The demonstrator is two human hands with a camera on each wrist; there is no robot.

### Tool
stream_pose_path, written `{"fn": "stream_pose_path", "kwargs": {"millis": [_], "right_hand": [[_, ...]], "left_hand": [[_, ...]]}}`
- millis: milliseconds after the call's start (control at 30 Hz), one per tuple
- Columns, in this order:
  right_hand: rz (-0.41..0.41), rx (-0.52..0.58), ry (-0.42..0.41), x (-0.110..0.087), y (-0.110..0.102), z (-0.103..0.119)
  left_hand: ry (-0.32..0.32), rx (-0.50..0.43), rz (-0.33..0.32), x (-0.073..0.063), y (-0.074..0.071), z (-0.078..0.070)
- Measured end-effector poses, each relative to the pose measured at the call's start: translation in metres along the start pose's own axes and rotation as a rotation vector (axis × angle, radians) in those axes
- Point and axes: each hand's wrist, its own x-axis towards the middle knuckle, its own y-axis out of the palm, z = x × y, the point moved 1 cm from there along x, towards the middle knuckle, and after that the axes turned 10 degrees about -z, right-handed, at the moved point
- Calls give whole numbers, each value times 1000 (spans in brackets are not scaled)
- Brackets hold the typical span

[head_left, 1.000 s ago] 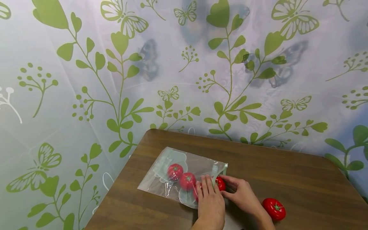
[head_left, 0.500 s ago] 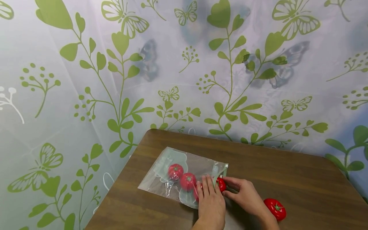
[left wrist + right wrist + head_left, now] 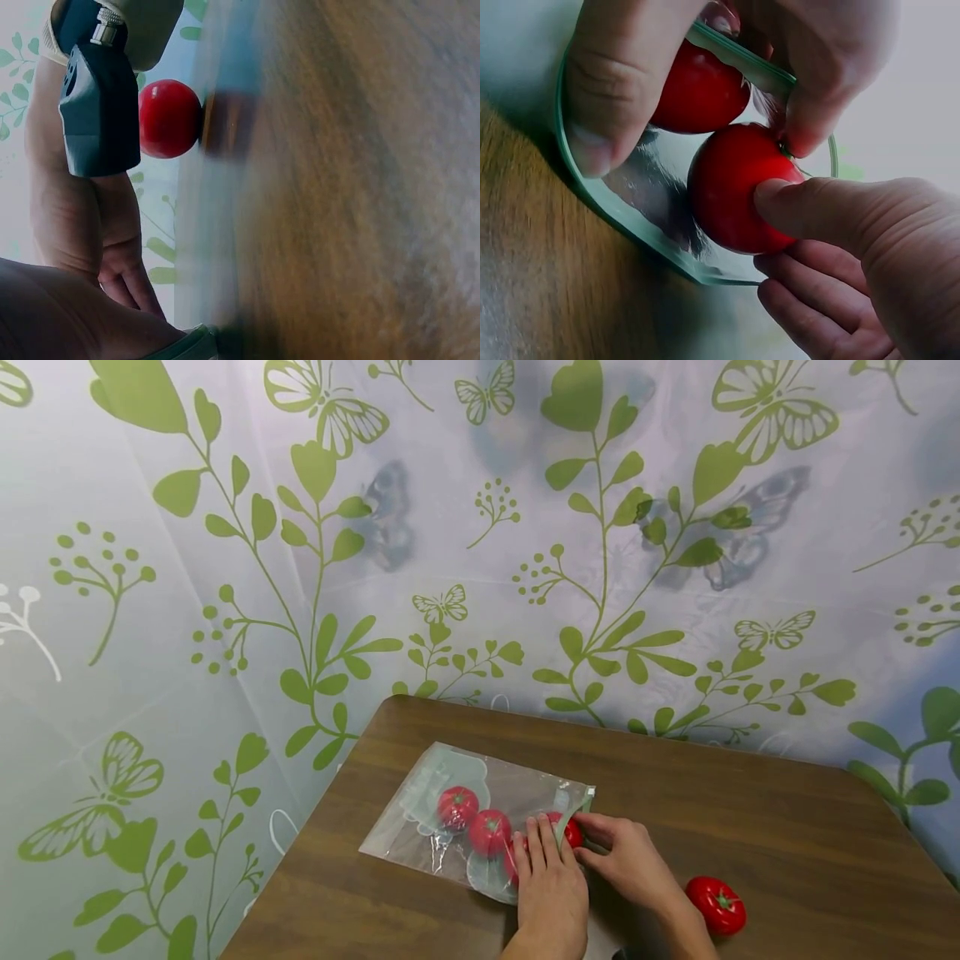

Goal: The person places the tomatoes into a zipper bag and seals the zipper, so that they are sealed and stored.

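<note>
A clear zip bag (image 3: 405, 837) with a green zip edge lies on the table, several red tomatoes (image 3: 489, 833) inside it. My left hand (image 3: 553, 893) lies over its mouth end and holds the mouth apart, thumb (image 3: 592, 142) at one lip and fingers bent over the other. My right hand (image 3: 630, 860) pinches another tomato (image 3: 739, 195) between thumb and fingers, right in the bag's mouth and against a tomato (image 3: 701, 94) within. In the left wrist view, the bag's green edge (image 3: 187, 346) shows beside the left hand.
One loose tomato (image 3: 716, 906) stands on the brown wooden table (image 3: 825, 835), just right of my right wrist. A patterned curtain (image 3: 465, 552) hangs behind the table and to its left. In the left wrist view, a black camera mount (image 3: 101, 112) sits on the right wrist.
My right hand has moved slightly left, taking the pinched tomato further into the bag's mouth. The left hand and the loose tomato have stayed in place.
</note>
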Motion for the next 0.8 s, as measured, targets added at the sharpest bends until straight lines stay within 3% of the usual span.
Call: {"fn": "stream_pose_path", "kwargs": {"millis": [367,800], "right_hand": [[-76,-12,1,7,15,2],[-210,-25,-23,11,37,-2]], "left_hand": [[9,-7,31,2,0,0],[1,-2,-93,-3,1,1]]}}
